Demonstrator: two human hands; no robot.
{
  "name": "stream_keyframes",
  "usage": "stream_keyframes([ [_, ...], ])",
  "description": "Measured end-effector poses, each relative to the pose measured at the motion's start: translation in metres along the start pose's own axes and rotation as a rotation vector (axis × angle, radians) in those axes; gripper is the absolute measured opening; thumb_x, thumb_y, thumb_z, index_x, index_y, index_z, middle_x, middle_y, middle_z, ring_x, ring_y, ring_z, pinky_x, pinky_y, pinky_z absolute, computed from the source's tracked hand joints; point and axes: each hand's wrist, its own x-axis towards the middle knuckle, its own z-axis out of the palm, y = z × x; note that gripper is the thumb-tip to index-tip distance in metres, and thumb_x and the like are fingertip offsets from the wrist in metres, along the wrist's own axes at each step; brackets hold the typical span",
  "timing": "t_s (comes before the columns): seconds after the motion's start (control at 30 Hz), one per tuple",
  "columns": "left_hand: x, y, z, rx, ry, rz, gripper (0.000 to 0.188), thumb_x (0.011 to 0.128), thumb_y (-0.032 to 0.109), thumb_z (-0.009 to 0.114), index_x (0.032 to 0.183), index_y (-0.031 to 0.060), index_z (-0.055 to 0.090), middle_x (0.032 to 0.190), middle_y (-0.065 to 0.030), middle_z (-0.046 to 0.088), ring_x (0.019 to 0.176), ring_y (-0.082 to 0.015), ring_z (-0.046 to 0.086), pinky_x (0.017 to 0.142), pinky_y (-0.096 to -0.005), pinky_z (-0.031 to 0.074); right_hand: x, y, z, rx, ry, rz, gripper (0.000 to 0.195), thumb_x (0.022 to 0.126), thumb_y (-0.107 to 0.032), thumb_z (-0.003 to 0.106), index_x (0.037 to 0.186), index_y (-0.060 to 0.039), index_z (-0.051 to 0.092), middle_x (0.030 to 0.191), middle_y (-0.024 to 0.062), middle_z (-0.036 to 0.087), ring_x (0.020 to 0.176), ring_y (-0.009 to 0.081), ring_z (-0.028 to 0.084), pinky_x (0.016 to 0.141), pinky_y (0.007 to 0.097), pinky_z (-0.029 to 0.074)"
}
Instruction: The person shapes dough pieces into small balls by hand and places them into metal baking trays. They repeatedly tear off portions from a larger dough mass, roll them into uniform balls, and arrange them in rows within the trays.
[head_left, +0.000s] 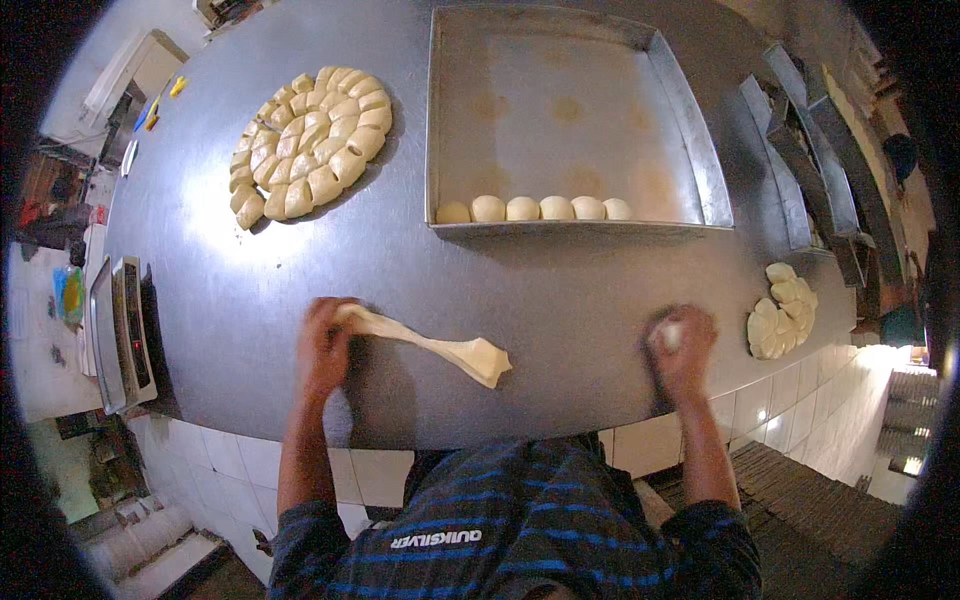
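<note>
My left hand (324, 341) grips one end of a stretched strip of dough (420, 341). The strip narrows in its middle, and its wide, torn-looking far end reaches right across the steel table (480, 412). Over on the right, my right hand (686, 345) curls around a small pale dough piece (667, 335) at the tabletop; the fingers hide part of it. Beyond both hands stands a shallow metal baking pan (577, 223), with a row of several round dough balls (556, 208) along its near wall.
A big coil of cut dough pieces (315, 142) lies at the back left. More dough pieces (784, 311) sit near the right edge. A digital scale (124, 334) occupies the left edge. Empty metal pans (810, 150) are piled at the far right.
</note>
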Motion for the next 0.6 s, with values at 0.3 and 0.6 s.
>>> stream_keyframes([
  [0.3, -0.012, -0.014, -0.032, -0.635, 0.520, -0.261, 0.009, 0.090, 0.016, 0.056, 0.092, 0.0077, 0.053, 0.087, -0.0039, 0.050, 0.081, -0.0123, 0.050, 0.072, -0.0269, 0.044, 0.025, 0.000, 0.009, 0.112, 0.096, -0.024, 0.020, 0.069, -0.012, 0.067, 0.081, -0.0053, 0.054, 0.082, 0.0145, 0.054, 0.083, 0.0335, 0.051, 0.077, 0.0426, 0.039],
  [0.6, -0.017, 0.093, 0.035, -0.770, 0.010, -0.219, 0.023, 0.085, 0.003, 0.055, 0.106, 0.0043, 0.048, 0.100, -0.0074, 0.053, 0.095, -0.0156, 0.051, 0.084, -0.0291, 0.042, 0.027, 0.010, 0.009, 0.226, 0.136, -0.021, 0.019, 0.071, -0.010, 0.066, 0.085, -0.0056, 0.055, 0.087, 0.0146, 0.056, 0.089, 0.0351, 0.050, 0.081, 0.0467, 0.039],
])
